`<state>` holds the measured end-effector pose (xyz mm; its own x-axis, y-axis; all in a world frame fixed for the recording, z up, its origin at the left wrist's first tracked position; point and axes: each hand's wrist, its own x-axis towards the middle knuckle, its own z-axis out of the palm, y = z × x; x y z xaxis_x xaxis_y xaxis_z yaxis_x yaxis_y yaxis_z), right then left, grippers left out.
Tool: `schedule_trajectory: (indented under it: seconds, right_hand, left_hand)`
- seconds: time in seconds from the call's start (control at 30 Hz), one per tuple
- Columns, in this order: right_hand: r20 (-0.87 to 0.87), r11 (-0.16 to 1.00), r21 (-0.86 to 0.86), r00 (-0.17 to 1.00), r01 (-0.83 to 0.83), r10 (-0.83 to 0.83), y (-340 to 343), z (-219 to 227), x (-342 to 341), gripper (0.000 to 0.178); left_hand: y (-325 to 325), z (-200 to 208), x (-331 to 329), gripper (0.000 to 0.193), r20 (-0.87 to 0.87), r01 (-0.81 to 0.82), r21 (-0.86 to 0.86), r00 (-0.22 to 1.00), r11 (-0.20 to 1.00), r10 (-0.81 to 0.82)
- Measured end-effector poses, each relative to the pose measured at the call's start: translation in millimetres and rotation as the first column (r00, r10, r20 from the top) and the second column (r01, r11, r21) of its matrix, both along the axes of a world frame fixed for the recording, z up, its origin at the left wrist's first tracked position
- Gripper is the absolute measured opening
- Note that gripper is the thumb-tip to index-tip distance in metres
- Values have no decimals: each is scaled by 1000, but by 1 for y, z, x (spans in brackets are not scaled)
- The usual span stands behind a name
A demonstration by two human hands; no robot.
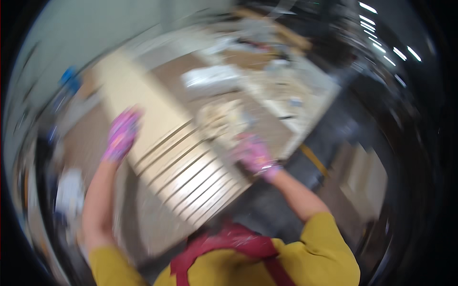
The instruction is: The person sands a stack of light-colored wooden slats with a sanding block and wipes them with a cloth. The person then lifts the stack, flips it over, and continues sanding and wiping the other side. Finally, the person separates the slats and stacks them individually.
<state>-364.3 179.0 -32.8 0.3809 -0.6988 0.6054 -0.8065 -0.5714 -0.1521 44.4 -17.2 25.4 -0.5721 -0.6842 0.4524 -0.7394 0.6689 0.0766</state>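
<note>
Centrally, a pale board [138, 90] with dark crosswise lines lies on a brown surface [157, 221]. The gloved left hand [123, 136] is at its left edge, the right hand [255, 153] beside a pale heap [222, 119]; blur hides whether either grips. A careless right-hand sweep could scatter the heap.

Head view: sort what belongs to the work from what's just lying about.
Likely part of the work:
boards, with the left hand at their edge
beige pieces, with the right hand close by; blur hides any contact

Apparently lying about:
white packet
blue item, too blurred to identify
</note>
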Motion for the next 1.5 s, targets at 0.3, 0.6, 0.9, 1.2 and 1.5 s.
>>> schedule_trajectory:
  seconds: [0.3,0.6,0.9,1.2,1.5]
  right_hand:
    - [607,915,266,790,-302,85,39,70,178,28]
    - [431,530,537,754,-656,496,0,49,517,35]
    - [-54,704,455,772,-546,634,13,14,715,68]
    - [-75,683,473,747,-557,660,3,0,737,64]
    - [783,-218,411,465,-885,-412,-21,-5,645,38]
  left_hand:
    - [264,-25,52,36,-570,254,212,817,944,-92]
    - [462,-90,238,35,-704,-122,623,343,773,622]
    - [503,-115,320,34,-749,-218,643,20,734,662]
    - [483,-113,345,34,-631,-259,703,201,662,749]
    - [455,-113,347,35,-673,2,740,6,673,740]
